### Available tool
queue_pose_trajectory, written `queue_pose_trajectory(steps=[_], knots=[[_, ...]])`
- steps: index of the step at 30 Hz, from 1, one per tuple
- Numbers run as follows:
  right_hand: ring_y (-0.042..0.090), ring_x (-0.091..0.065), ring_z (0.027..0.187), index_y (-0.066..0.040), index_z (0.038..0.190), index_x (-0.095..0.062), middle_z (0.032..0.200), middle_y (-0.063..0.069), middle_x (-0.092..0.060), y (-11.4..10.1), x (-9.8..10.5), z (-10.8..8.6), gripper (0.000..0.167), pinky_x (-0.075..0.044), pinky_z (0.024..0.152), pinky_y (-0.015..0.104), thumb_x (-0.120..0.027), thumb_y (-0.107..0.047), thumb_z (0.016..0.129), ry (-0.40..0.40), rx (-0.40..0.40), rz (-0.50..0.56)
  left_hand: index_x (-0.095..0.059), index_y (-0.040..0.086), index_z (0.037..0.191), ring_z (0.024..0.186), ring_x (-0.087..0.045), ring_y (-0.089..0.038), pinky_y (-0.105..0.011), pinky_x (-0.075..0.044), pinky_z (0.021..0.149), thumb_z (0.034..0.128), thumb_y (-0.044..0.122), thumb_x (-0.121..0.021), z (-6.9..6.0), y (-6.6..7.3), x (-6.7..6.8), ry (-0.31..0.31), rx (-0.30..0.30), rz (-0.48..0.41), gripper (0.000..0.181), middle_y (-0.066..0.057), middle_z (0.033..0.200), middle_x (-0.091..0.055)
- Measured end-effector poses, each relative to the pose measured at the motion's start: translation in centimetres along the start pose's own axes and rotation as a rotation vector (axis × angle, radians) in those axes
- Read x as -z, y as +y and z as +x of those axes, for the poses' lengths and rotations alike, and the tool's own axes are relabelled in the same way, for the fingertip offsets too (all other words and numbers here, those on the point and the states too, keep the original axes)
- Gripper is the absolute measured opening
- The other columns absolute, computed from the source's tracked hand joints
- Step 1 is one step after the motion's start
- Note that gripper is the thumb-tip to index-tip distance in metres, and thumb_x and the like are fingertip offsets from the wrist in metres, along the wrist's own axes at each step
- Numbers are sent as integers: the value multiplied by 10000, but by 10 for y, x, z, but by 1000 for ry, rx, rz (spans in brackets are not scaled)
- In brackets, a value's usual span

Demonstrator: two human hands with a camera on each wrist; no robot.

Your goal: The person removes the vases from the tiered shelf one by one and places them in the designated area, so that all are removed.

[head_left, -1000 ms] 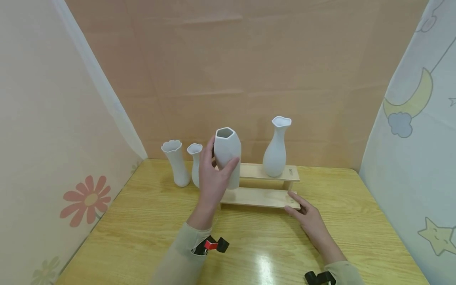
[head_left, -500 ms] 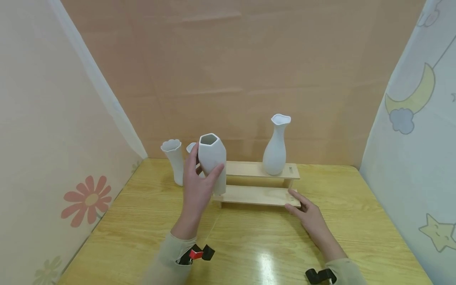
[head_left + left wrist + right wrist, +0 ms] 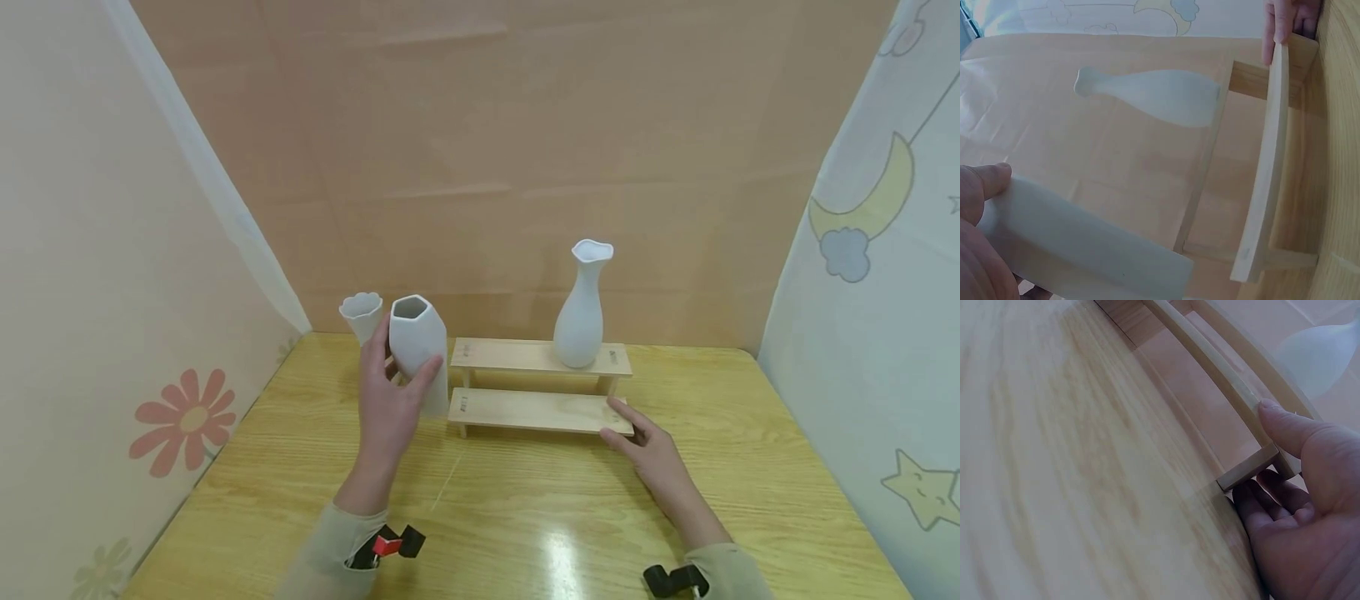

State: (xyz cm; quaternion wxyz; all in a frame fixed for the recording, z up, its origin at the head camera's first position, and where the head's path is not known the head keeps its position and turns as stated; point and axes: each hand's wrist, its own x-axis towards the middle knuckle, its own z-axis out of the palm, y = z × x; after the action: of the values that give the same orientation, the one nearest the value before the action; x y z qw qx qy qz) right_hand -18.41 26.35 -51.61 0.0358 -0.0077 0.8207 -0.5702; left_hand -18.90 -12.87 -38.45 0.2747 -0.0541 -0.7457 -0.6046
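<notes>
My left hand (image 3: 384,408) grips a white vase (image 3: 418,342) with a five-sided mouth, thumb on its near right side. The vase is upright, left of a two-step wooden stand (image 3: 517,410); whether its base touches the table cannot be told. In the left wrist view the vase (image 3: 1085,240) lies across the lower left, apart from the stand. My right hand (image 3: 662,467) holds the right end of the lower step. Seen from the right wrist, the thumb (image 3: 1288,425) lies on the board and the other fingers curl beneath. On the upper step stands a tall narrow-necked white vase (image 3: 579,321).
Behind my left hand, a white vase with a scalloped rim (image 3: 362,308) stands on the wooden table (image 3: 517,508), partly covered. A peach backdrop (image 3: 480,167) closes off the rear, with patterned side panels (image 3: 862,333) at left and right.
My left hand has carried the five-sided vase leftward and down, off from the stand. It now hides a smaller white vase seen earlier. The right hand has stayed on the stand.
</notes>
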Motion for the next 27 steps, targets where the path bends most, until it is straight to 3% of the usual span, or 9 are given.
queue_pose_trajectory(steps=[2,5,8,11,14,17,21,24,27], knots=[[359,-181,1670,-282,1728,-400,1821,66,-223,0,0,0,798,-389,1225,464,-741,-520,1047,-1,0,-2,-443,236,1689,1317,-555,-320,-589,-508,1091,943,178,-908,0,-3,3,3,14,14,881,-72,1535,-505],[362,-184,1669,-292,1725,-404,1822,74,-217,1,0,0,791,-443,1164,293,-743,-517,1047,-2,0,2,-440,244,1691,1318,-550,-311,-576,-506,1092,947,169,-906,0,-9,8,10,24,34,881,-79,1521,-505],[367,-184,1669,-298,1723,-407,1823,82,-212,3,1,0,786,-419,1033,107,-745,-513,1047,-2,2,2,-440,232,1691,1326,-542,-308,-579,-492,1099,949,159,-902,0,-15,11,14,27,39,878,-94,1519,-501],[373,-202,1663,-294,1721,-415,1822,86,-214,5,1,1,781,-400,972,53,-747,-507,1047,3,5,8,-438,208,1691,1333,-537,-310,-583,-485,1105,950,160,-901,-1,-21,12,21,30,38,875,-100,1530,-496],[369,-211,1662,-300,1721,-412,1822,76,-215,6,1,1,778,-427,1020,98,-744,-508,1049,4,2,5,-432,193,1693,1339,-532,-308,-580,-477,1105,952,169,-901,-2,-27,13,29,33,41,877,-99,1546,-487],[363,-196,1666,-307,1721,-409,1821,59,-218,5,2,1,778,-449,1160,289,-743,-510,1049,4,-2,6,-428,183,1694,1341,-529,-314,-585,-470,1099,959,190,-898,-2,-33,13,38,24,50,873,-114,1539,-488],[357,-156,1676,-300,1721,-412,1818,54,-228,4,1,1,786,-346,1253,534,-748,-516,1044,6,-2,9,-425,177,1694,1354,-525,-328,-606,-462,1102,965,197,-893,-1,-43,12,45,17,61,867,-140,1525,-487],[353,-155,1677,-293,1721,-415,1818,57,-228,4,1,1,795,-324,1263,550,-751,-523,1038,8,-4,10,-427,182,1691,1366,-520,-325,-608,-459,1111,963,195,-894,0,-50,11,45,30,60,865,-142,1520,-482],[337,-161,1677,-297,1721,-415,1818,45,-230,4,0,2,800,-376,1246,443,-750,-535,1035,7,-7,9,-430,181,1687,1361,-518,-318,-595,-460,1107,962,204,-896,-1,-56,9,42,46,53,862,-134,1519,-480]])
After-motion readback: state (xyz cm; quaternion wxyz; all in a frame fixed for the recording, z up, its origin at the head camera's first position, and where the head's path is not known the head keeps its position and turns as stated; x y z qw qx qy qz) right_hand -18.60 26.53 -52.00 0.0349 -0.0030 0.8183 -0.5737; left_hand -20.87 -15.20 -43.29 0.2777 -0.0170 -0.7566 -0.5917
